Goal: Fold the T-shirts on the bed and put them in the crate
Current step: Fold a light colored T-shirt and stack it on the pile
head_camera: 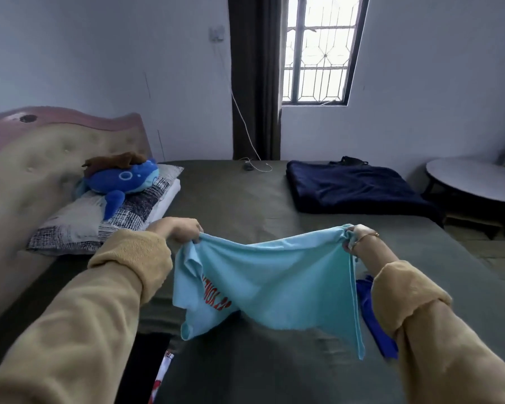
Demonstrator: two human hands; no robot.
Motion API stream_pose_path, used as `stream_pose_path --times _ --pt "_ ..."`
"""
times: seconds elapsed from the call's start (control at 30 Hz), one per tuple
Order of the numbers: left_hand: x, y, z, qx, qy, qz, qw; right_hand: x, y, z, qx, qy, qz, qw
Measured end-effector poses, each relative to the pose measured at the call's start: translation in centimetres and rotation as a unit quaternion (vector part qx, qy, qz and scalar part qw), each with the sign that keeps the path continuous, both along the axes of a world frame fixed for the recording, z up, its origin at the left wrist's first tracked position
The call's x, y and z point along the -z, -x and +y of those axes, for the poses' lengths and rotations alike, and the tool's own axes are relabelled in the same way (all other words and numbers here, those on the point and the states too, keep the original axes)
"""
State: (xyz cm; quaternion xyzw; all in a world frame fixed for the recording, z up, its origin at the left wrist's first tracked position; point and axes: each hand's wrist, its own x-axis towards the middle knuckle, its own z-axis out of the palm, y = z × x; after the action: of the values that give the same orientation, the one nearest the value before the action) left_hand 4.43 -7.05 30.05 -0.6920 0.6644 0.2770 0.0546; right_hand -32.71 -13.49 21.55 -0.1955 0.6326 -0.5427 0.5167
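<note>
Above the bed (245,205), soft light-blue T-shirt (274,275) between left hand (178,228) and right hand (359,236).

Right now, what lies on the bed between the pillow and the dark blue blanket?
In the head view, only bare green sheet lies between the pillow and the blanket.

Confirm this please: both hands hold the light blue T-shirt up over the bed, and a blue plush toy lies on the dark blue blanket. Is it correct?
Not quite. In the head view the blue plush toy lies on the patterned pillow by the headboard, not on the dark blue blanket. The rest holds: left hand and right hand hold the light blue T-shirt up over the bed.
</note>
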Motion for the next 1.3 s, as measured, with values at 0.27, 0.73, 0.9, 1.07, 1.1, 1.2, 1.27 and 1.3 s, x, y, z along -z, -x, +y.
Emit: stream_pose_path --times 0.27,0.73,0.9,1.07,1.1,1.2,1.27,1.3 --pt "2.0 0.8 -7.3 -0.048 0.034 -0.083 0.995 0.9 2.6 -6.6 0.076 -0.053 -0.028 0.995" --pt "-3.0 4.5 -21.5 -0.258 0.444 0.002 0.858 -7.9 1.8 -18.6 0.011 0.212 -0.017 0.977" --pt "-4.7 5.1 -21.5 -0.232 0.518 0.069 0.820 -9.9 3.8 -18.4 -0.012 0.269 -0.015 0.963" --pt "1.9 4.9 -17.7 -0.171 0.470 0.012 0.866 -3.7 5.6 -16.2 -0.013 0.169 0.014 0.985" --pt "3.6 4.9 -16.9 -0.157 0.452 0.002 0.878 -2.0 5.9 -15.5 -0.007 0.136 0.031 0.990" --pt "9.4 5.4 -14.0 -0.113 0.363 -0.059 0.923 4.0 6.6 -12.8 -0.010 0.023 0.123 0.992" --pt "13.6 5.7 -11.9 -0.083 0.290 -0.097 0.948 7.9 7.2 -10.5 -0.038 -0.048 0.212 0.975" --pt "15.7 5.9 -10.8 -0.072 0.255 -0.107 0.958 9.5 7.6 -9.3 -0.053 -0.084 0.251 0.963"
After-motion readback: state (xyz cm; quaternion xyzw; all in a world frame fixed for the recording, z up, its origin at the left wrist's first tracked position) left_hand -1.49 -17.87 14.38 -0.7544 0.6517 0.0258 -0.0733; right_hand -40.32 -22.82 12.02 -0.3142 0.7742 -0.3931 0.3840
